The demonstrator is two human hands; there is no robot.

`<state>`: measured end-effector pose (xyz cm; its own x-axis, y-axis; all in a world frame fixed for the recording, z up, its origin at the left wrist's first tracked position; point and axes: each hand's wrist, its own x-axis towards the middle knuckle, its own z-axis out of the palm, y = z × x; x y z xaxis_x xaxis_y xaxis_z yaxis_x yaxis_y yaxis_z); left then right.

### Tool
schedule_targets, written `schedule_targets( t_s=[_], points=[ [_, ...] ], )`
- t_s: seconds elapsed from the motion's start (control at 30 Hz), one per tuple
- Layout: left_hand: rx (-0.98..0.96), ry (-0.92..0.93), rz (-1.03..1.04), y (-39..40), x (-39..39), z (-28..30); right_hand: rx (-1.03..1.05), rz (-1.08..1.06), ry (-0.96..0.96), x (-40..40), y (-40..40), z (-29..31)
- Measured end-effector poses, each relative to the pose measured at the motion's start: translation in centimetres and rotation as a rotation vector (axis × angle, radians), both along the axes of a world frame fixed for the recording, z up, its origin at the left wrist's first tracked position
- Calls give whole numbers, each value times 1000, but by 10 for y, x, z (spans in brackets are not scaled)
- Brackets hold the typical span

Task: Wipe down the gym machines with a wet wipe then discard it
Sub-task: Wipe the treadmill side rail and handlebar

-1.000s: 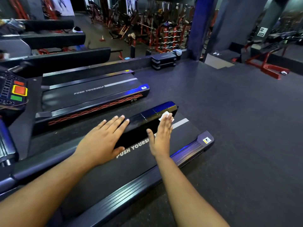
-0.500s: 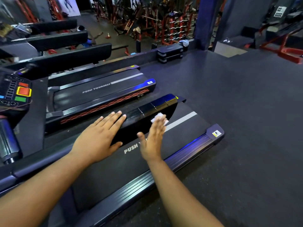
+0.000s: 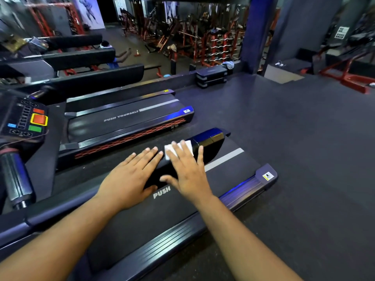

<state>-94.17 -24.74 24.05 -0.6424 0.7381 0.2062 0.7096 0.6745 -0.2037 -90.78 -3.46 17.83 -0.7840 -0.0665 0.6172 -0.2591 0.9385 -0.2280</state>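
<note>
A black treadmill (image 3: 233, 175) lies below me, its belt marked "PUSH". Its glossy left side rail (image 3: 211, 138) runs away from me. My right hand (image 3: 187, 172) lies flat on that rail with straight fingers, pressing a white wet wipe (image 3: 187, 148) against it. The wipe shows past my fingertips. My left hand (image 3: 129, 177) rests flat on the same rail just to the left, fingers straight, holding nothing.
A second treadmill (image 3: 129, 118) stands to the left, with a console (image 3: 26, 118) of red and green buttons. A stack of step platforms (image 3: 211, 77) sits at the floor's far edge. Dark rubber floor (image 3: 294, 128) spreads to the right. Red weight racks (image 3: 213, 43) fill the background.
My right hand has slid the wipe from the rail's inner side up onto its top, closer to my left hand. The left hand has stayed on the rail.
</note>
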Motion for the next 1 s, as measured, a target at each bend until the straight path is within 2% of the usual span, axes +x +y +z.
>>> schedule_targets(
  t_s=[0.07, 0.2, 0.27, 0.37, 0.43, 0.53, 0.63, 0.77, 0.83, 0.9, 1.0],
  points=[
    [-2, 8, -16, -2, 0, 1, 113, -23, 20, 0, 12, 3],
    [-35, 11, -21, -9, 4, 3, 45, -226, -126, -6, 38, 21],
    [-30, 7, -12, -19, 6, 4, 74, -160, -150, -1, 18, 29],
    [-3, 16, 0, -43, 8, 3, 196, 67, -149, 12, -15, 29],
    [-11, 24, 7, -62, 13, 3, 255, 106, -148, 15, -11, 26],
    [-9, 12, -6, -91, 18, 6, 179, -84, -176, 6, 12, 30],
    [-17, -30, -5, -115, 18, 8, 107, -198, -280, 2, -13, 41],
    [16, -76, -22, -144, 19, 7, 235, 115, -282, 25, -104, 47],
    [26, -97, -25, -153, 22, 8, 299, 158, -266, 34, -115, 45],
    [13, -113, -57, -157, 25, 10, 254, 41, -242, 33, -99, 43],
    [1, -159, -80, -157, 27, 13, 52, -283, -308, 30, -78, 44]
  ],
)
